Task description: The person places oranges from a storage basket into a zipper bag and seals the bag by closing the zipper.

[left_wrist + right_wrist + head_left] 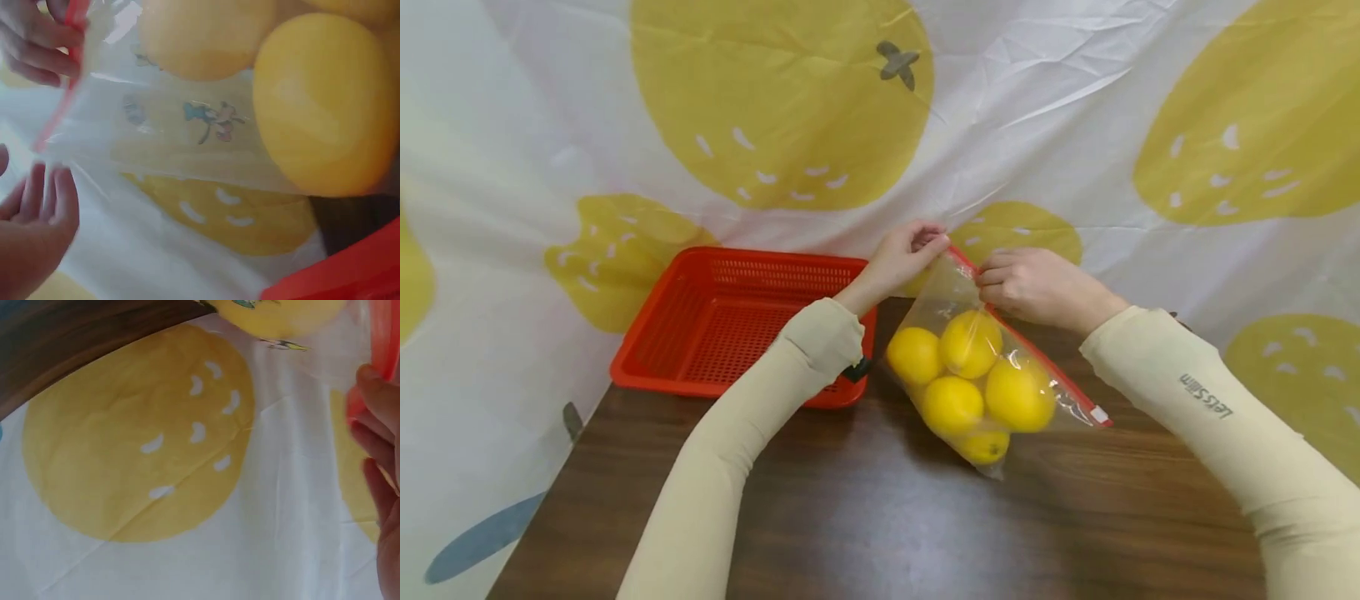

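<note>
A clear zip bag (943,287) with a red zip strip (1047,364) lies tilted on the dark wooden table (865,508). It holds several yellow lemons (972,343). My left hand (925,247) pinches the bag's top corner at the far end of the strip. My right hand (996,283) grips the strip just beside it, fingers curled over the red edge. In the left wrist view the lemons (325,100) fill the frame behind the plastic, with the right hand's fingers (37,50) on the red strip (59,106). The right wrist view shows fingertips (375,440) by the strip (382,337).
A red perforated plastic basket (730,308) with nothing in it sits on the table to the left of the bag, under my left forearm. A white cloth with large yellow fruit prints (1075,125) hangs behind and around the table. Bare wood lies in front of the bag.
</note>
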The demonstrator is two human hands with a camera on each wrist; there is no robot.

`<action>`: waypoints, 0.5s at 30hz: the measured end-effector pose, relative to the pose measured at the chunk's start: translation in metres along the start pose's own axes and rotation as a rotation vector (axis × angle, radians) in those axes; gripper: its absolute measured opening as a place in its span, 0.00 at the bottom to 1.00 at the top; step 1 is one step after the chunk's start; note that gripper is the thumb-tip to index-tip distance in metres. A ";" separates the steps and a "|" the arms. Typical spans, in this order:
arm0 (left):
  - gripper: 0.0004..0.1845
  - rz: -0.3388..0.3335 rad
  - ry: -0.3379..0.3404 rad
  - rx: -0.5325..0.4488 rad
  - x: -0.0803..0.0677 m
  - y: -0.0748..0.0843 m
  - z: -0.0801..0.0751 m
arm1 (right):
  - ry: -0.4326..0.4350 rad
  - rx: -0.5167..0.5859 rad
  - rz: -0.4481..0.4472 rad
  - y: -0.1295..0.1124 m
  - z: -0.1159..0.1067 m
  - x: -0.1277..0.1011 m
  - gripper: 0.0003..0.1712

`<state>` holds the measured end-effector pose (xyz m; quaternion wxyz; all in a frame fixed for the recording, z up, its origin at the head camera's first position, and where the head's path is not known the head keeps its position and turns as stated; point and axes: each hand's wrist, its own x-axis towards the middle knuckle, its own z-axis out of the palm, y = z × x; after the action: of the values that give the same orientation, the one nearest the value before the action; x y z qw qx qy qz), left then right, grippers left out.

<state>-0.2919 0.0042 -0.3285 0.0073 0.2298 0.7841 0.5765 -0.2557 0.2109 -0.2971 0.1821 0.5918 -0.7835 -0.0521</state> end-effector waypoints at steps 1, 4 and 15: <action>0.18 0.018 0.003 0.037 -0.003 0.005 0.000 | -0.008 -0.002 0.014 0.000 -0.001 0.000 0.04; 0.17 0.056 -0.028 0.162 -0.014 0.020 0.003 | -0.036 -0.003 0.085 -0.002 -0.005 -0.001 0.06; 0.16 0.087 -0.458 0.758 -0.042 0.008 0.012 | -0.085 -0.063 0.275 -0.010 -0.009 -0.020 0.07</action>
<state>-0.2478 0.0018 -0.3357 0.0717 0.3705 0.9079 0.1825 -0.2386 0.2280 -0.2966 0.1729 0.4700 -0.8622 -0.0761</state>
